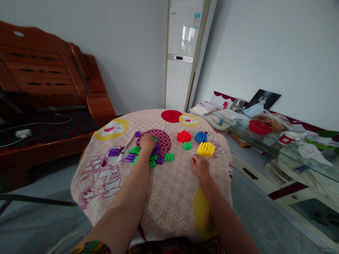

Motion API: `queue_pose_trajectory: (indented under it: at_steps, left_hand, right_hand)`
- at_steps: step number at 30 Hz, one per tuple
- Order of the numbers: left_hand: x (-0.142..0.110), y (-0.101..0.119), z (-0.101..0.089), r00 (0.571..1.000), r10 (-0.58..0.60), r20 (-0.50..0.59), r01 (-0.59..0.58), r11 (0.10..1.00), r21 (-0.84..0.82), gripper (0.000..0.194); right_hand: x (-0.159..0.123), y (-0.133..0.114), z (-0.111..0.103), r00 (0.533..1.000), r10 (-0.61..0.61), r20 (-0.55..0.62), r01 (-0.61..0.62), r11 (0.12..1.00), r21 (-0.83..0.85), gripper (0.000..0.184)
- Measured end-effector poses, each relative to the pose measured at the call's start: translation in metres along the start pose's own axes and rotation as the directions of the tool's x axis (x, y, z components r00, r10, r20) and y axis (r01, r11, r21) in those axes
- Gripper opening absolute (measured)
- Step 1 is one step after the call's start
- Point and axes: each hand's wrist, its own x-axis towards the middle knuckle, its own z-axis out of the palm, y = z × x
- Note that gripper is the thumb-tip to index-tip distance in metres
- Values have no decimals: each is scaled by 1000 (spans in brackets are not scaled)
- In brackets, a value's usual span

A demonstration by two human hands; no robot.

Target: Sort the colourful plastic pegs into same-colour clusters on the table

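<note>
My left hand [147, 143] is over a loose pile of small ribbed plastic pieces, its fingers curled down among them. Green pieces [153, 163] and purple pieces [129, 157] lie around it; what its fingertips hold is hidden. My right hand [200, 165] rests on the cloth as a loose fist, its contents out of sight. Just beyond it stands a yellow cluster [206, 149] of such pieces. Farther off are a red cluster [184, 136], a blue cluster [201, 137] and a small green group [187, 145].
A patterned cloth covers the round table [169, 197]. On the right is a glass-topped cabinet [291, 155] with a red bowl [261, 127], papers and bags. To the left stands a wooden bench [39, 70]; a tall white air conditioner [180, 77] fills the corner.
</note>
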Motion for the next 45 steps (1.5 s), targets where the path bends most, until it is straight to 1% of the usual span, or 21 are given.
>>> queue_pose_trajectory:
  at_steps: [2,3,5,7,9,11,13,15,18,20,25,32,34,36,39,41,43,45]
  left_hand:
    - [3,5,3,993,-109,-37,110,993,30,28]
    - [5,10,4,990,-128,-54,130,991,27,28]
    - [8,24,6,995,-71,-70,70,997,-13,29]
    - [7,44,10,997,35,-64,-39,997,-60,30]
    - [1,67,16,990,138,-17,-139,987,-80,30]
    - [-10,88,27,974,220,53,-215,973,-77,26]
    - [-21,105,40,962,248,112,-245,969,-45,22]
    - [-30,114,54,957,254,144,-256,967,-3,20]
    - [-36,117,69,946,283,157,-292,956,33,18]
    - [-36,117,75,944,289,159,-299,953,42,18]
    - [-34,118,81,953,248,175,-259,965,46,19]
    - [-34,116,85,948,277,156,-284,959,24,19]
    - [-35,117,82,949,283,139,-287,958,9,19]
    - [-35,117,74,954,284,98,-285,959,-7,19]
    - [-27,110,52,969,245,17,-245,969,8,18]
    - [-18,97,31,983,185,2,-185,982,46,19]
    - [-10,74,6,992,112,51,-116,989,88,20]
    - [-3,45,-20,993,46,106,-62,987,149,25]
  right_hand:
    - [0,1,1,1000,-5,-1,5,1000,6,17]
    - [0,1,1,1000,-7,-1,7,1000,9,17]
    - [0,1,1,1000,-7,2,7,1000,13,17]
    - [0,1,0,1000,-8,2,8,1000,20,18]
    - [0,1,0,1000,-10,-4,10,1000,26,18]
    - [0,0,-1,1000,-13,-6,13,999,32,18]
    - [0,0,-1,1000,-10,-3,10,999,35,18]
    - [0,-1,-2,1000,-2,2,2,999,33,17]
    - [0,0,-1,1000,5,2,-5,1000,25,17]
    - [0,0,0,1000,1,1,-1,1000,22,17]
    - [1,0,-1,1000,-2,6,2,1000,18,19]
    - [0,-1,-2,1000,-9,9,9,1000,5,18]
    - [0,0,-1,1000,-4,12,4,1000,9,18]
    - [0,1,-1,1000,3,15,-3,1000,18,19]
    - [0,1,-1,1000,3,15,-3,1000,22,20]
    - [-1,1,-1,1000,-2,11,2,1000,17,20]
    - [-1,1,-2,1000,-5,5,5,1000,10,21]
    - [-1,1,-1,1000,-4,1,4,1000,7,21]
